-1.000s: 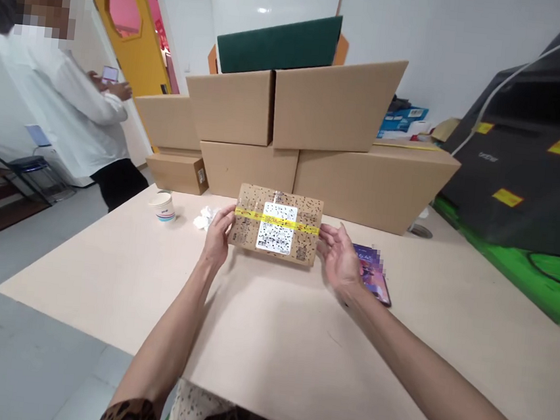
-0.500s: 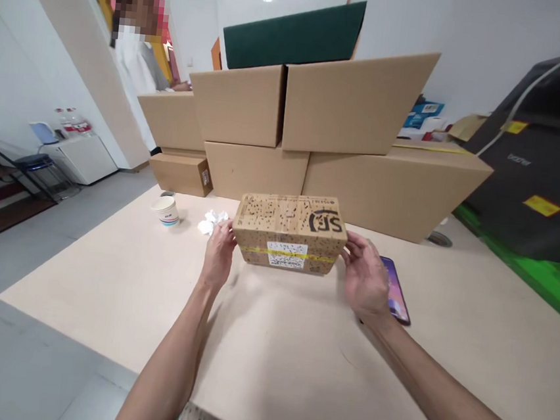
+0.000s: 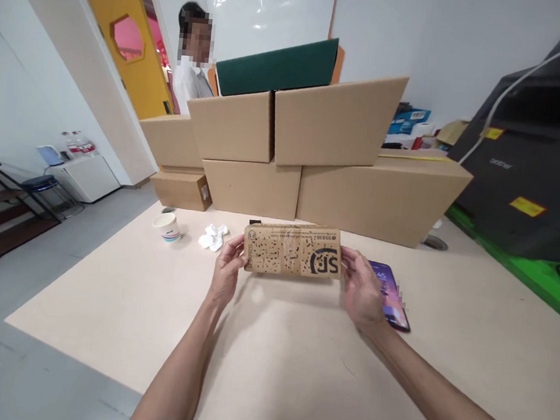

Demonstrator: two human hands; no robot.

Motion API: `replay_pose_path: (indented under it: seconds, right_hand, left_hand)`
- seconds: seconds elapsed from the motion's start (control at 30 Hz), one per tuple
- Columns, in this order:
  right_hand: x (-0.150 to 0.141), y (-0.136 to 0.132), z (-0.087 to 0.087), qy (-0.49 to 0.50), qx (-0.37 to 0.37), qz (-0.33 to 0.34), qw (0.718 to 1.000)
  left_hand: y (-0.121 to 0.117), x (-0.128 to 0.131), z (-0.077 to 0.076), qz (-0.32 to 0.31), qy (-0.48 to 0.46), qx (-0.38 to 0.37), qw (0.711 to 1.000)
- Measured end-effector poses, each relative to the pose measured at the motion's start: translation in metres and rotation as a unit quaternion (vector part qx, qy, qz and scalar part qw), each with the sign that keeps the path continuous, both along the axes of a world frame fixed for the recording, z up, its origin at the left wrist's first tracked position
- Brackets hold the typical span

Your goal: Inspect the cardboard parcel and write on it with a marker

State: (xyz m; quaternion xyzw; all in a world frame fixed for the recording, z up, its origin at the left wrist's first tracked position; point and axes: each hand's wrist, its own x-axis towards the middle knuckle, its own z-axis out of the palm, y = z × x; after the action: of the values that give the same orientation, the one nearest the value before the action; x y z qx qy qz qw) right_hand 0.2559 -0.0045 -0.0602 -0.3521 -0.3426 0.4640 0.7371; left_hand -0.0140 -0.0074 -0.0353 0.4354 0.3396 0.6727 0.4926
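Observation:
Between my two hands is a small brown cardboard box [image 3: 291,253], printed with dark specks and a black "SF" logo. Its printed face is turned toward me, and it appears held a little above the table [image 3: 274,368]. My left hand [image 3: 228,268] grips the box's left end, thumb at the near corner. At the opposite end, my right hand [image 3: 362,287] holds the box with its fingers against the side. A phone with a lit screen [image 3: 390,296] lies just right of my right hand, partly behind it.
Large cardboard boxes [image 3: 337,126] are stacked across the table's back, with a dark green box [image 3: 278,68] on top. A paper cup [image 3: 167,227] and crumpled white tissue [image 3: 213,236] lie to the left. Behind the stack stands a person [image 3: 189,82]. A big black case [image 3: 539,142] is at right.
The box has been tipped, so its printed top now faces me and the labelled, yellow-taped side is out of sight. Both hands turned with it. My view has shifted.

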Motion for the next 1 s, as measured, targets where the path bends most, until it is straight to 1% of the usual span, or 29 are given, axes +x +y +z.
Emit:
replay_pose_path:
  seconds: [0.1,0.33,0.43,0.5,0.57,0.67,0.8,0.87,0.93,1.0]
  right_hand:
    - [0.0,0.002,-0.001,-0.008,0.002,0.007,1.0]
    - [0.0,0.007,-0.008,-0.01,-0.035,0.0,0.999]
    - [0.001,0.007,-0.007,-0.017,-0.068,-0.002,0.998]
    - [0.0,0.005,-0.006,-0.02,-0.085,0.002,0.996]
    - [-0.002,0.003,-0.005,-0.023,-0.086,0.009,0.996]
    - [-0.004,0.0,-0.003,-0.021,-0.066,0.02,0.997]
    - [-0.004,0.001,0.0,-0.001,-0.022,0.01,1.0]
    - [-0.002,0.003,0.001,0.003,-0.006,-0.001,1.0]
    - [0.0,0.005,0.002,0.003,-0.007,-0.011,1.0]
    - [0.002,0.005,0.0,0.002,-0.022,-0.016,1.0]
  left_hand:
    - [0.0,0.002,-0.002,0.004,0.011,-0.001,1.0]
    - [-0.004,0.002,0.003,0.009,0.034,-0.047,0.998]
    - [-0.002,0.0,-0.001,0.025,0.056,-0.088,0.994]
    - [-0.001,0.001,-0.005,0.016,0.075,-0.116,0.99]
    - [0.0,0.002,-0.007,0.002,0.08,-0.129,0.988]
    - [-0.001,0.003,-0.006,-0.01,0.061,-0.113,0.992]
    - [-0.001,0.0,-0.001,-0.036,0.034,-0.031,0.998]
    - [0.0,-0.002,0.001,-0.035,0.027,-0.008,0.999]
    - [0.001,-0.003,0.001,-0.026,0.03,-0.008,0.999]
    - [0.001,-0.002,0.001,-0.02,0.04,-0.024,0.999]
